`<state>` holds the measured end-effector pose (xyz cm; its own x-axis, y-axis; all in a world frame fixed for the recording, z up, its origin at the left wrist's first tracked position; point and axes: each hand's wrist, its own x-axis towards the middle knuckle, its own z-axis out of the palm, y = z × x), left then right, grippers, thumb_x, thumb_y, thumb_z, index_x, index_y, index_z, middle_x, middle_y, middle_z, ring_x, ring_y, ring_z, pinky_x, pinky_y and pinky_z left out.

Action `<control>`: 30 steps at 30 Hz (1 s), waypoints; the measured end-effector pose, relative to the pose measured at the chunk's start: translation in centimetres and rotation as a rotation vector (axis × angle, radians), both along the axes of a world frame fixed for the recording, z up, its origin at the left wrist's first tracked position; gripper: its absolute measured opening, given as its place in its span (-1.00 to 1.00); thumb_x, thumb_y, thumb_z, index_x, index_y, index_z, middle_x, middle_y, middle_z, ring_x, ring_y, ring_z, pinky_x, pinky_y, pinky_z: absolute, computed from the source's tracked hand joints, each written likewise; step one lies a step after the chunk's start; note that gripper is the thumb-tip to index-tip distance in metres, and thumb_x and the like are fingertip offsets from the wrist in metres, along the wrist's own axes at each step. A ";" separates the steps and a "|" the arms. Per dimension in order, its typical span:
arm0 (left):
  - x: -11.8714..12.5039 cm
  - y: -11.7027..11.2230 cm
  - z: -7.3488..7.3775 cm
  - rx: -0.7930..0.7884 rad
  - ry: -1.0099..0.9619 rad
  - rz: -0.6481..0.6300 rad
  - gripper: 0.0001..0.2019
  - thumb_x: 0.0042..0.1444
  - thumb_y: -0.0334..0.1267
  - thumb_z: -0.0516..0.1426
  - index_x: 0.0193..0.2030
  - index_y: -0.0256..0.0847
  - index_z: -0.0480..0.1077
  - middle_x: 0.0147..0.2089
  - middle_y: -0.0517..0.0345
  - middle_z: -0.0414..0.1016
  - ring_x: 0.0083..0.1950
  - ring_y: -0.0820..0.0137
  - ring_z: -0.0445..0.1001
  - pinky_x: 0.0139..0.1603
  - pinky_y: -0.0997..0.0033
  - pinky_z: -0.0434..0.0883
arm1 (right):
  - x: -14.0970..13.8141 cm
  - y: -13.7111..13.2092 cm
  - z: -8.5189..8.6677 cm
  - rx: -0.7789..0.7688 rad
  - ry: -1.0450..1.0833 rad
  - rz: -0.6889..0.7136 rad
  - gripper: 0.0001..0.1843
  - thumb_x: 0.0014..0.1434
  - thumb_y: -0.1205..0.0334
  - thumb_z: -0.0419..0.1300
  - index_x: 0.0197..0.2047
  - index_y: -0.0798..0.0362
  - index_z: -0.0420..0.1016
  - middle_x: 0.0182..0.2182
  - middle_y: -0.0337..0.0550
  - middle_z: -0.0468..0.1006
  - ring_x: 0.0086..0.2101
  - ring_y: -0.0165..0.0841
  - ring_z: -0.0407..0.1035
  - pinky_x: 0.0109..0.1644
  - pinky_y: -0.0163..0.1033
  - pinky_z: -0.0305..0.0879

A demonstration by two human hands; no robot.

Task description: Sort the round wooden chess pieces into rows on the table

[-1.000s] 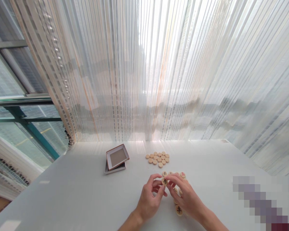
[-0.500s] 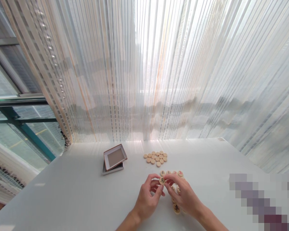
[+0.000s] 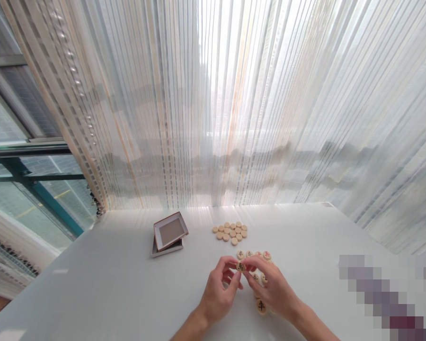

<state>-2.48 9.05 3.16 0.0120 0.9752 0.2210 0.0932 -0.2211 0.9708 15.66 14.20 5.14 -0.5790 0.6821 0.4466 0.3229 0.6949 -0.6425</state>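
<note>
A round wooden Chinese chess piece (image 3: 240,267) with a black character is raised between my two hands. My left hand (image 3: 218,290) pinches it from the left with thumb and fingers, and my right hand (image 3: 272,288) grips its right side with the fingertips. Just beyond my fingers lies a row of pieces, black-marked ones such as this piece (image 3: 240,255) on the left and a red-marked piece (image 3: 267,255) at the right. More pieces lie beneath my right hand, partly hidden; one black-marked piece (image 3: 261,306) shows below it.
Several blank-side-up pieces (image 3: 233,233) sit in a cluster farther back on the white table (image 3: 128,289). To their left, an open box (image 3: 166,252) has its lid (image 3: 172,230) resting tilted on top. A sheer striped curtain (image 3: 213,118) hangs behind the table.
Both hands keep hold of the same piece, which has tilted slightly between the fingers. The view has shifted a little; the other pieces stay where they were.
</note>
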 end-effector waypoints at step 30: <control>0.2 -0.3 0.4 0.095 0.205 -0.003 -0.78 0.30 -0.17 0.14 0.05 -0.12 0.41 -0.18 0.09 0.61 -0.31 0.41 0.54 -0.26 0.47 0.48 | -0.3 0.1 0.0 -0.098 0.053 -0.005 -0.89 0.39 0.23 0.09 -0.18 -0.05 0.42 -0.35 -0.24 0.56 -0.34 -0.36 0.46 -0.19 -0.24 0.38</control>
<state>-2.30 8.79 3.54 0.0688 0.9501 0.3042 0.2862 -0.3109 0.9063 15.33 14.35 5.11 -0.5526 0.7270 0.4075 0.2902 0.6262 -0.7237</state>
